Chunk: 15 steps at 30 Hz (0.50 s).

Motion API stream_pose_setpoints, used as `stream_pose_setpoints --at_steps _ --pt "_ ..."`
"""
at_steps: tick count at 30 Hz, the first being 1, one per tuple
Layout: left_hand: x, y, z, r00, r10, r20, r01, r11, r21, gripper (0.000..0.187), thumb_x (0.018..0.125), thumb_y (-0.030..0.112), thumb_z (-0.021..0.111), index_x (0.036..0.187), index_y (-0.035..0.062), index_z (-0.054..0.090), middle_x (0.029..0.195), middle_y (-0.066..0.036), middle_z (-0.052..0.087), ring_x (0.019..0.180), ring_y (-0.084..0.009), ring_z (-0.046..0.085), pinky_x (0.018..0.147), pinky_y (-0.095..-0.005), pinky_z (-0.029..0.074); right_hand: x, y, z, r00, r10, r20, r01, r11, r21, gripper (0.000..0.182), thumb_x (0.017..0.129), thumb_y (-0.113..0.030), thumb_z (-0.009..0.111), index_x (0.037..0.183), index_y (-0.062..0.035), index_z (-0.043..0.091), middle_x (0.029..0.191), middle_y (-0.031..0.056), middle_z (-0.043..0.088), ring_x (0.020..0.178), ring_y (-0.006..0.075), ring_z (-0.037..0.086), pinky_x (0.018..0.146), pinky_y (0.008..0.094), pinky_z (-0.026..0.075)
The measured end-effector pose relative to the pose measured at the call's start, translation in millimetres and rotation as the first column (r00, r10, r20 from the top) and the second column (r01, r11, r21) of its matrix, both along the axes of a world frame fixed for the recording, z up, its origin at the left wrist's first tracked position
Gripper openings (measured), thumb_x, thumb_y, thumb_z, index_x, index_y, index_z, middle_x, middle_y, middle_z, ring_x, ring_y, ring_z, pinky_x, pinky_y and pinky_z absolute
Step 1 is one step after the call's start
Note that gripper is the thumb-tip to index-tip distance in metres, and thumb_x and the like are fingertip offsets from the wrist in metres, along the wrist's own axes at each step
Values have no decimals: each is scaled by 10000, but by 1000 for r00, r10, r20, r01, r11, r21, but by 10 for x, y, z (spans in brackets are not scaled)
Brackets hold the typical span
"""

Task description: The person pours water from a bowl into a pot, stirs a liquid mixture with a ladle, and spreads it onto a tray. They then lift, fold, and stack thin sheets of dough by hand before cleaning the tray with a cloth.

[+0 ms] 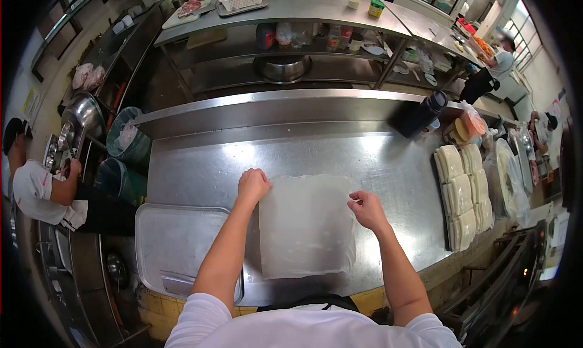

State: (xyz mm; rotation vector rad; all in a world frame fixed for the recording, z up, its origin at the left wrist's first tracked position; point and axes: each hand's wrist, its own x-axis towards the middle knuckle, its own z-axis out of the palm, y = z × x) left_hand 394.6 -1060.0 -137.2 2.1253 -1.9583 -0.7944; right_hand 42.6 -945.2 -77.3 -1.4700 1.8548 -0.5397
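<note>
Left hand [253,186] fisted on thin sheet [306,226]; right hand [366,209] pinching its edge with curled fingers. Likely to tear or wrinkle if tugged unevenly across steel counter [200,178].

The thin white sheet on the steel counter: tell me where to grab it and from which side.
Grip the sheet at its two far corners, from above. It lies flat on the steel counter, so only the edges can be pinched. The left hand and right hand sit at those corners, where it could probably be peeled toward the body.
</note>
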Motion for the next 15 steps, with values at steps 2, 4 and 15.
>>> stream_pose_setpoints --at_steps 2,4,15 --pt "-12 4 20 999 46 -26 -45 999 24 303 799 279 863 985 63 758 1068 -169 756 1082 -349 692 941 -442 550 16 17 -9 1000 -1 9 1 1000 9 359 908 -192 713 1187 32 727 1115 222 752 954 311 730 870 402 574" --pt "-15 -3 -4 996 89 -17 -87 992 88 278 805 272 854 969 66 761 1049 -168 751 1061 -355 690 932 -452 550 59 40 9 999 -13 31 12 999 37 359 910 -189 712 1190 35 725 1114 220 753 947 303 731 870 399 574" --pt "-51 -90 -109 973 93 -210 -79 994 72 371 887 222 742 1177 5 661 1130 -245 725 1087 -422 687 950 -466 544 82 194 0 999 4 33 -6 998 59 370 920 -204 698 1197 42 717 1150 230 746 989 325 733 894 411 573"
